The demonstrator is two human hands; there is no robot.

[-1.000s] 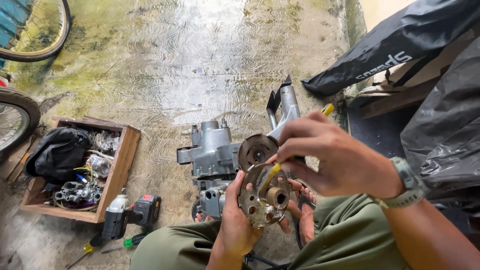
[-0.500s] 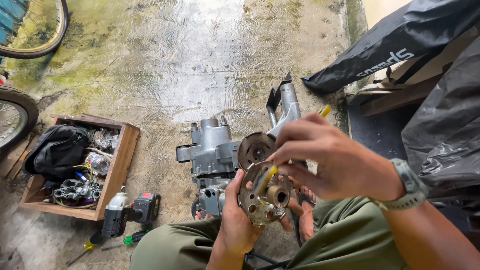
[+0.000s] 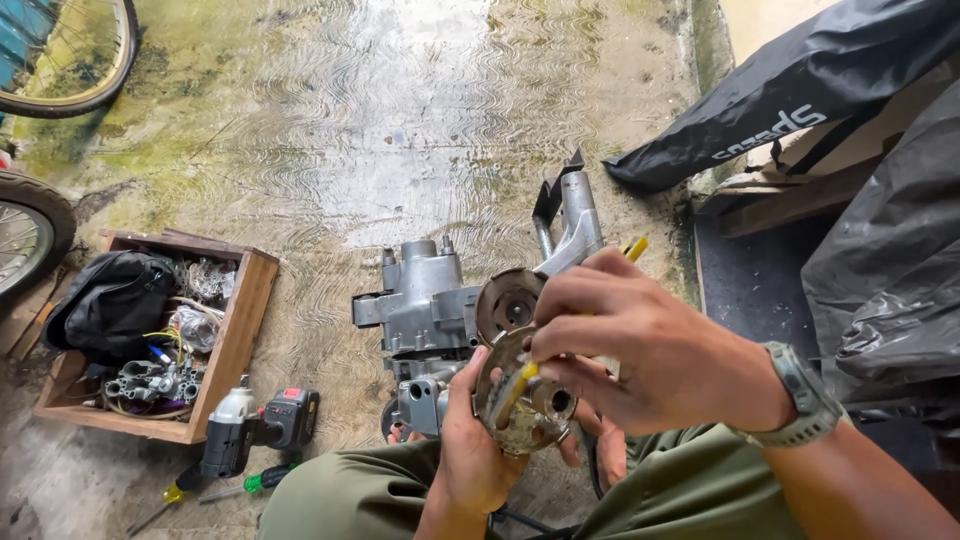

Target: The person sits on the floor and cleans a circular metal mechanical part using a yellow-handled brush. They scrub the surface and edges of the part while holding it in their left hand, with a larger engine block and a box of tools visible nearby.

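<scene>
1. Round metal disc part (image 3: 520, 405): its right portion is covered by the right hand (image 3: 640, 345); its lower rim sits behind the left hand (image 3: 470, 450).
2. Yellow-handled tool (image 3: 515, 390): its tip cannot be made out, and the shaft is hidden inside the right hand, with only the yellow end (image 3: 636, 246) emerging above.
3. Engine casing (image 3: 430, 300): lower part hidden by hands and knees.
4. Bicycle wheels (image 3: 75, 60) (image 3: 30, 235): cut off by the left edge.
5. Wooden crate (image 3: 235, 345): small contents too tangled to identify.

At frame centre the round plate (image 3: 520, 395) is dull, rusty metal and the engine casing (image 3: 425, 300) matt grey cast metal. The crate (image 3: 235, 345) at left is rough wood; the concrete floor (image 3: 400, 130) gleams wet.
</scene>
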